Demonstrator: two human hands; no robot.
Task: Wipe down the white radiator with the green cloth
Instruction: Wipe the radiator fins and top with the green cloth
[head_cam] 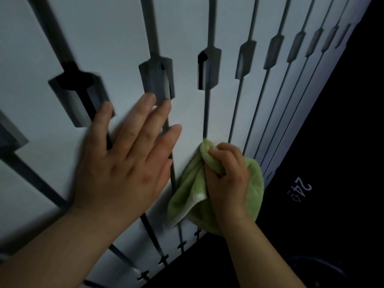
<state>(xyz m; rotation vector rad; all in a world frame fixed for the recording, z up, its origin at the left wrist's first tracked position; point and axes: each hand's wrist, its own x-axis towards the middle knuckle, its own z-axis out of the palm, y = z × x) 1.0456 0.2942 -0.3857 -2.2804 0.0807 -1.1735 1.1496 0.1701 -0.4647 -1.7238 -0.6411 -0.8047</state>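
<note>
Right grip (226,179) is curled tight round a bunched, soft green cloth (187,196), thumb and fingers pinching a fold up top, and the cloth is pressed against the white slatted metal radiator (124,38). It sits close to the radiator's right edge, covering one of the thin dark slits, with loose cloth spilling below and to the right of the knuckles. Just beside it, left grip (122,163) holds nothing: fingers straight and spread, palm flat on the radiator face, fingertips reaching up to a dark rectangular cut-out (158,80). More cut-outs run in a row across the slats. Past the right edge, a black panel (332,142) shows pale digits "24" (302,189).
</note>
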